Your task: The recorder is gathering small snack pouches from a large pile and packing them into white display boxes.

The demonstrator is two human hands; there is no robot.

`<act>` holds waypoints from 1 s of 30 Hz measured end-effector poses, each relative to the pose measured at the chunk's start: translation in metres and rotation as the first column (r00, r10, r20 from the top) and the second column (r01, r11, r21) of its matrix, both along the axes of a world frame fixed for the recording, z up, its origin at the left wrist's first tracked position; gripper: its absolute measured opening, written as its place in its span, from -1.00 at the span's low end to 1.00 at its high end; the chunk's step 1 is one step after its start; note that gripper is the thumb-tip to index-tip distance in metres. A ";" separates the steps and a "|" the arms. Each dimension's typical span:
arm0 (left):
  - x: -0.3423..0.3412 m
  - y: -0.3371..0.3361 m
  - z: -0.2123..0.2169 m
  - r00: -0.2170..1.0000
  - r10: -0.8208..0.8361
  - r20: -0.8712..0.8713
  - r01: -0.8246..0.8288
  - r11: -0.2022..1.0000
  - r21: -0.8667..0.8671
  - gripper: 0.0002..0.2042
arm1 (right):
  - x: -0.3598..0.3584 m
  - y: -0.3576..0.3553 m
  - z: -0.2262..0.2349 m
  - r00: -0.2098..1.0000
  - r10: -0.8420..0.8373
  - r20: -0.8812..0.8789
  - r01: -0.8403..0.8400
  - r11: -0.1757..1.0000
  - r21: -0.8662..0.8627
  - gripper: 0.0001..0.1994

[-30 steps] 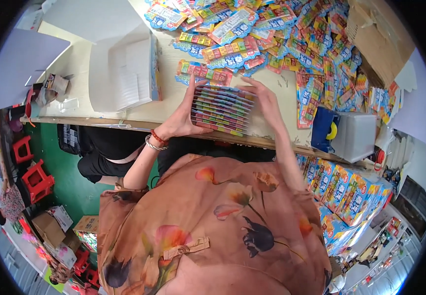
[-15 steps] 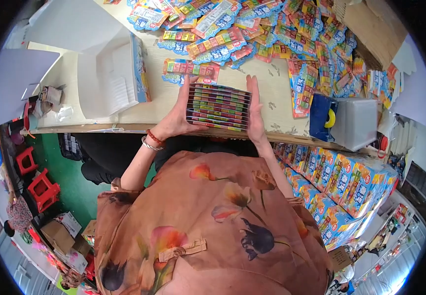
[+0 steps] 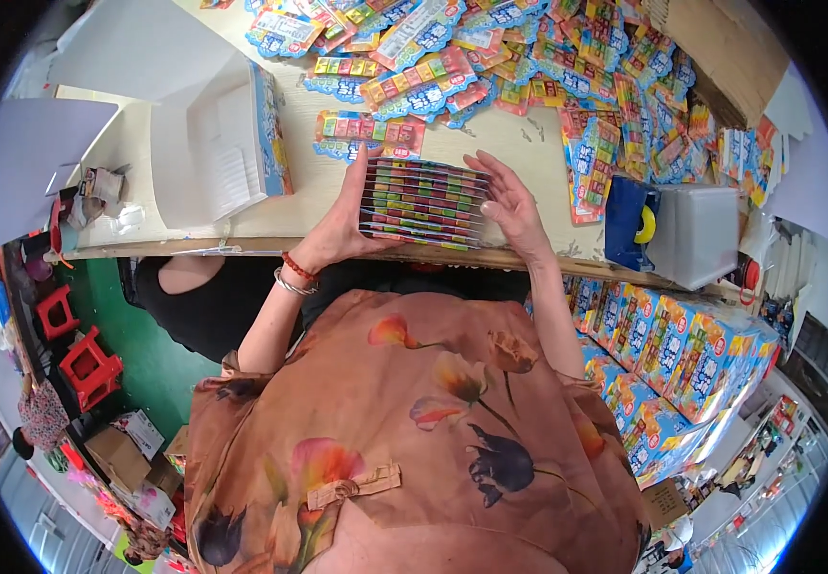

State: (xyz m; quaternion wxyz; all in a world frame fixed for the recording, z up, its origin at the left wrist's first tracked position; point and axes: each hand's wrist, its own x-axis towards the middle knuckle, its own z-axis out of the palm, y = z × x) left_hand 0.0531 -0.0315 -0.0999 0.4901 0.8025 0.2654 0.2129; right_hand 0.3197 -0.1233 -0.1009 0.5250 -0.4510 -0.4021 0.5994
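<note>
A stack of colourful blister packs [image 3: 421, 203], seen edge-on, stands at the table's front edge. My left hand [image 3: 345, 218] grips its left end, fingers behind and thumb in front. My right hand [image 3: 513, 209] is by the right end, its thumb at the packs' edges and its fingers spread and loosely bent. Just behind the stack lies a single blister pack [image 3: 368, 131], face up. To the left rests an opened display box [image 3: 208, 143] with a white inside and a printed blue side.
A big heap of blister packs [image 3: 529, 67] covers the back and right of the table. A blue tape dispenser [image 3: 632, 225] sits at the right beside a clear plastic box [image 3: 696, 234]. Printed cartons [image 3: 662, 344] are piled below the right edge. Red stools [image 3: 90, 366] stand on the green floor.
My right hand has turned from a flat palm against the stack's right end to bent fingers with the thumb at its edges. The left hand keeps its hold.
</note>
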 end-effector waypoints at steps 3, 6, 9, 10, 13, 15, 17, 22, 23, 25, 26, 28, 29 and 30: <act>0.000 0.001 0.001 1.000 -0.014 0.010 0.014 1.000 -0.003 0.34 | -0.001 -0.001 -0.001 1.000 -0.021 -0.014 0.021 1.000 -0.013 -0.28; -0.001 0.002 0.004 1.000 -0.030 0.002 0.030 1.000 0.006 0.35 | -0.002 -0.002 -0.005 1.000 -0.012 -0.026 0.012 1.000 0.014 -0.38; -0.002 0.002 0.004 0.999 -0.039 -0.020 0.040 0.999 0.017 0.36 | -0.010 -0.006 -0.010 0.997 -0.036 0.069 0.035 0.999 0.019 -0.45; -0.001 0.002 0.004 0.999 -0.038 -0.029 0.039 0.999 0.027 0.36 | -0.013 -0.008 -0.011 0.957 -0.091 0.276 0.071 0.994 0.082 -0.49; 0.000 0.002 0.003 0.999 -0.039 -0.010 0.039 0.999 0.014 0.36 | -0.022 -0.009 -0.007 0.825 -0.187 0.533 0.104 0.978 0.181 -0.54; 0.000 0.001 0.004 1.000 -0.027 0.009 0.027 1.000 0.009 0.33 | -0.026 -0.009 -0.003 0.773 -0.221 0.595 0.112 0.970 0.215 -0.56; -0.001 0.001 0.004 1.000 -0.012 0.027 0.012 1.000 0.004 0.30 | -0.029 -0.010 0.000 0.740 -0.227 0.633 0.128 0.972 0.199 -0.59; -0.003 0.000 0.006 0.999 -0.023 -0.025 0.023 0.999 0.035 0.25 | -0.031 -0.013 0.002 0.704 -0.240 0.668 0.135 0.969 0.207 -0.58; -0.002 0.000 0.006 0.999 -0.022 -0.025 0.023 0.999 0.037 0.25 | -0.031 -0.014 0.002 0.700 -0.241 0.673 0.135 0.969 0.207 -0.58; -0.002 0.001 0.006 1.000 0.003 -0.005 -0.003 1.000 0.025 0.23 | -0.032 -0.012 0.003 0.690 -0.243 0.681 0.117 0.967 0.227 -0.56; -0.003 0.001 0.004 1.000 0.009 -0.002 -0.009 1.000 0.026 0.23 | -0.033 -0.012 0.003 0.681 -0.250 0.688 0.105 0.963 0.247 -0.51; -0.002 0.003 0.004 1.000 0.021 0.003 -0.021 1.000 0.014 0.22 | -0.033 -0.014 0.003 0.695 -0.251 0.674 0.115 0.964 0.240 -0.50; -0.001 0.003 0.005 1.000 0.021 0.002 -0.021 1.000 0.015 0.22 | -0.033 -0.015 0.003 0.708 -0.249 0.660 0.125 0.965 0.230 -0.50; 0.001 0.003 0.009 1.000 0.029 -0.005 -0.029 1.000 0.007 0.21 | -0.032 -0.015 0.003 0.708 -0.251 0.660 0.126 0.965 0.232 -0.50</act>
